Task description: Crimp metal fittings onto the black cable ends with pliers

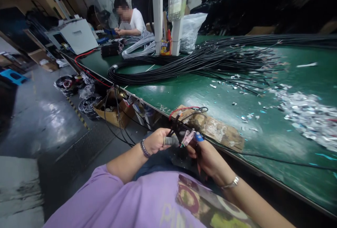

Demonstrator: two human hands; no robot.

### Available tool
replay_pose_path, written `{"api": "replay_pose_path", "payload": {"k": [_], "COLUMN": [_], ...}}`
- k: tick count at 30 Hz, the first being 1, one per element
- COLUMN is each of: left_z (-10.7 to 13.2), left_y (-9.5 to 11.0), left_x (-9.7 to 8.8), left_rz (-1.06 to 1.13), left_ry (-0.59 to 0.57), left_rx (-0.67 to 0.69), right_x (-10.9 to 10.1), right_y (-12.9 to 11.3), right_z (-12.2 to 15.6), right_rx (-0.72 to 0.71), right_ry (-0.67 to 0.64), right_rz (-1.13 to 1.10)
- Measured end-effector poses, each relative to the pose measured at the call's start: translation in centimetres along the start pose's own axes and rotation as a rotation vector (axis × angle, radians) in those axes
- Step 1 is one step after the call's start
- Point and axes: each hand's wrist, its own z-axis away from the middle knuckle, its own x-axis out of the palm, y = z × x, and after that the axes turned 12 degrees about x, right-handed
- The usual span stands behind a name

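My left hand [159, 141] is closed with thumb and fingers pinched on a black cable [175, 124], and a grey-green wrap covers one fingertip. Thin wire ends [182, 145], some green and white, stick out between the two hands. My right hand [206, 154], blue tape round its thumb, is closed against a small pink clip-like piece [188, 137] just beside those wires. A reddish strip shows below the right palm; its other end is hidden. Both hands are held low, in front of the table edge.
On the green table [163, 94] lie a worn wooden board [218, 129], a long bundle of black cables [163, 73], grey cables [139, 45] and a pile of silvery scraps [308, 112]. A post [158, 13] stands behind. Cardboard box [113, 114] below left; a person [135, 20] sits at the far end.
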Motion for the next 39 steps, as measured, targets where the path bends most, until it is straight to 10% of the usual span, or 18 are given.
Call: {"api": "replay_pose_path", "payload": {"k": [26, 32, 39], "left_z": [1.2, 2.3, 2.4], "left_y": [-0.3, -1.1, -3.8], "left_x": [0.9, 0.5, -1.0], "left_rz": [0.011, -0.14, -0.312], "left_ry": [-0.003, 0.017, -0.068], "left_rx": [-0.099, -0.146, -0.15], "right_x": [0.0, -2.4, -5.8], "right_y": [1.0, 2.0, 1.2], "right_z": [0.1, 1.2, 5.0], "right_rx": [0.021, 0.103, -0.115], "right_ry": [0.009, 0.011, 0.056], "right_rz": [-0.262, -0.014, 0.568]}}
